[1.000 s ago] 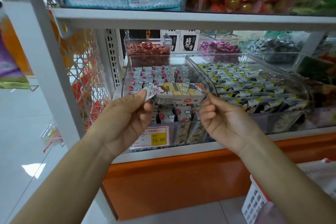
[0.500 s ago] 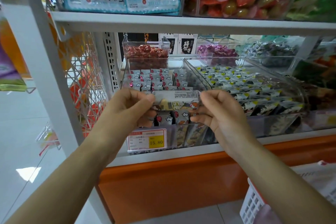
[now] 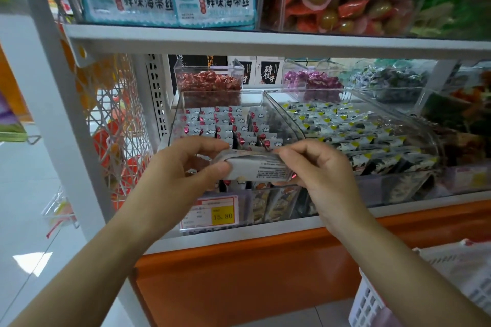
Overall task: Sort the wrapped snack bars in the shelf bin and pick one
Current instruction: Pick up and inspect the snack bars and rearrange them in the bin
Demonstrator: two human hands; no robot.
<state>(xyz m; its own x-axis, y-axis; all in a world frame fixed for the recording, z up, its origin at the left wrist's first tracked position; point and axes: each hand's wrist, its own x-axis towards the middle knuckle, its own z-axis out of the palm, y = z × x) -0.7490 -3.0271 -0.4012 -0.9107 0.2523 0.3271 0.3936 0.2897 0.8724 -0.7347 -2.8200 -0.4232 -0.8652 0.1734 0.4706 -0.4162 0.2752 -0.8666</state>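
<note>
One wrapped snack bar (image 3: 259,168) is held level in front of the clear shelf bin (image 3: 220,95), its pale back with small print turned toward me. My left hand (image 3: 183,170) pinches its left end between thumb and fingers. My right hand (image 3: 316,170) pinches its right end. Inside the bin stand several rows of the same bars (image 3: 225,125), white tops with red dots, upright and tightly packed. My hands hide the front rows.
A second clear bin (image 3: 414,125) of dark, yellow-tagged bars sits to the right. Candy bins stand behind. A yellow price tag (image 3: 223,216) reads 15.80. An upper shelf (image 3: 265,40) hangs overhead. A white basket (image 3: 372,300) is at lower right, a wire rack (image 3: 117,125) at left.
The bar has been rotated: its colourful printed face showed earlier, and now the pale back with small print faces me. Both hands stayed on its ends and sank slightly.
</note>
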